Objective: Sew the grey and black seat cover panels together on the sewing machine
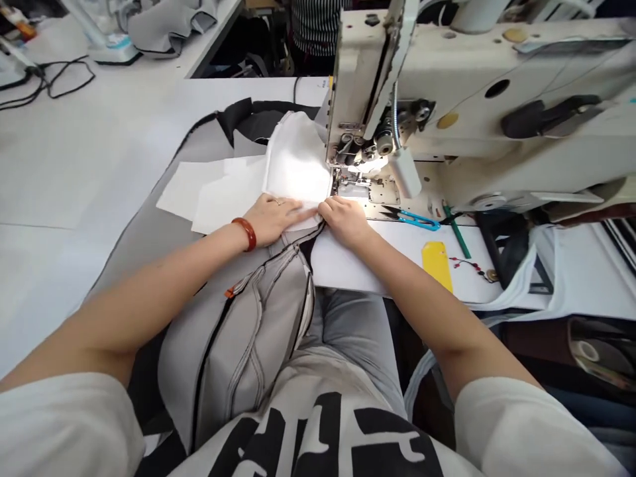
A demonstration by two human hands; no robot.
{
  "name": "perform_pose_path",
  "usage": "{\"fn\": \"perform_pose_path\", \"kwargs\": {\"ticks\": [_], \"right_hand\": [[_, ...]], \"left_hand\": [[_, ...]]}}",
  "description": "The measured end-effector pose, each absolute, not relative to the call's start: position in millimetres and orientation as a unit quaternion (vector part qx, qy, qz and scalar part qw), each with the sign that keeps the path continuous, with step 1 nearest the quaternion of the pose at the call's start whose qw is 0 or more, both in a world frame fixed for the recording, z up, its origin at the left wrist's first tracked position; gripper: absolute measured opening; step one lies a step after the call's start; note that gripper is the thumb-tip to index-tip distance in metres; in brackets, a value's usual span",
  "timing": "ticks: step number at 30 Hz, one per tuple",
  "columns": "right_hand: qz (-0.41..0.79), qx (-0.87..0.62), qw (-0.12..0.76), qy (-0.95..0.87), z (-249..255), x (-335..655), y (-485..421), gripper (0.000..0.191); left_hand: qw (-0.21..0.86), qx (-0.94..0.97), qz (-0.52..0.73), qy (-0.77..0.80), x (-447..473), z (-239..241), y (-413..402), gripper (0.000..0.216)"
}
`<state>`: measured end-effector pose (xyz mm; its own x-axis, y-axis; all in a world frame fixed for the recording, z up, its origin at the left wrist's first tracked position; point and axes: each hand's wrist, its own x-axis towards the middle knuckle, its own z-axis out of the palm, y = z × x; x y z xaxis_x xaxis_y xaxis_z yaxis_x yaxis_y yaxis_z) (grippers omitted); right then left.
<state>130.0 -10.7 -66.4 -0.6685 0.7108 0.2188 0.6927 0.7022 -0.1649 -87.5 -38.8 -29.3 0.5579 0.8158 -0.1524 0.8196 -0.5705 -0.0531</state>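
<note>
A white fabric panel [298, 159] lies under the lamp light, its right edge at the needle area of a sewing machine [358, 169]. My left hand [275, 217] rests flat on the panel's near part, fingers stretched towards the right. Close beside it, my right hand [344, 218] is closed on the near right edge of the panel, just in front of the presser foot. Its fingertips are partly hidden. A large grey fabric piece [243, 338] with dark edging and zippers spreads beneath and hangs over my lap. White sheets [223, 192] lie on it left of the panel.
Blue thread snips [415, 219], a green pen [457, 232], a yellow tag [437, 265] and a beaded string [472, 267] lie right of my right hand. White straps [531, 271] run along the table's right side. Far left stand a lamp base [114, 50] and black cable [47, 83].
</note>
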Motion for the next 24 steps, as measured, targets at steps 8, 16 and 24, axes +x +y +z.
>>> {"fn": "perform_pose_path", "kwargs": {"ticks": [8, 16, 24], "right_hand": [[0.628, -0.43, 0.238, -0.604, -81.4, 161.4, -183.5, 0.032], [0.816, -0.387, 0.297, -0.309, -80.4, 111.6, -198.1, 0.054], [0.797, -0.405, 0.319, -0.315, -69.0, 122.3, -186.1, 0.058]], "left_hand": [[0.028, 0.929, -0.078, 0.361, -69.8, -33.8, -26.0, 0.052], [0.006, 0.91, -0.134, 0.393, -58.4, -29.8, 36.4, 0.06], [0.025, 0.912, -0.079, 0.401, -41.5, -38.8, 62.4, 0.051]]}}
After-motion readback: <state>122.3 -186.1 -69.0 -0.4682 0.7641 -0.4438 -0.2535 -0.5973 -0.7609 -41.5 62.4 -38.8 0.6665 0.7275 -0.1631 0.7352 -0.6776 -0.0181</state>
